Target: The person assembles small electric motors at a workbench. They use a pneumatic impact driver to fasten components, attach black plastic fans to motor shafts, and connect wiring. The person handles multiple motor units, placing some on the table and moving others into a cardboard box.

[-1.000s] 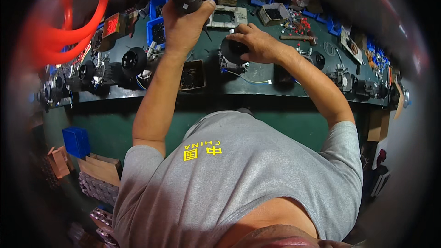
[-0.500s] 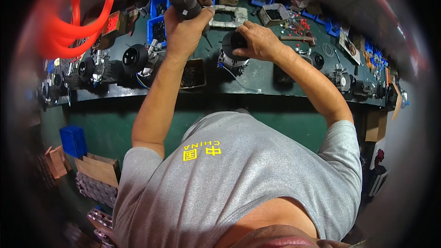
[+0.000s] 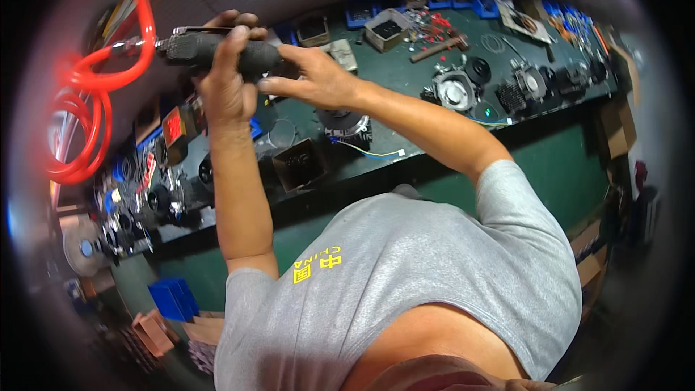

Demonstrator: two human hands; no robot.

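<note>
My left hand (image 3: 230, 87) is wrapped around a black air screwdriver (image 3: 194, 51), which lies nearly level and is joined to a red coiled hose (image 3: 147, 22). At the tool's front end is my right hand (image 3: 315, 76), its thumb and fingers closed about the nose; the bit itself is hidden from me. Below my right wrist, on the green bench (image 3: 394, 112), stands a motor-like unit (image 3: 349, 124) with a black round top and a metal body. A thin wire with a white plug (image 3: 401, 153) trails from it toward the bench's front edge.
A wooden-handled hammer (image 3: 438, 48) lies to the right, near a bin of dark parts (image 3: 387, 40) and scattered red pieces. Similar metal units (image 3: 455, 93) stand along both sides of the bench. An open box (image 3: 279, 170) sits at the front edge.
The screwdriver has swung from upright to nearly level and moved left. My right hand has left the unit's black round top and come to the tool's nose. The whole view has tilted.
</note>
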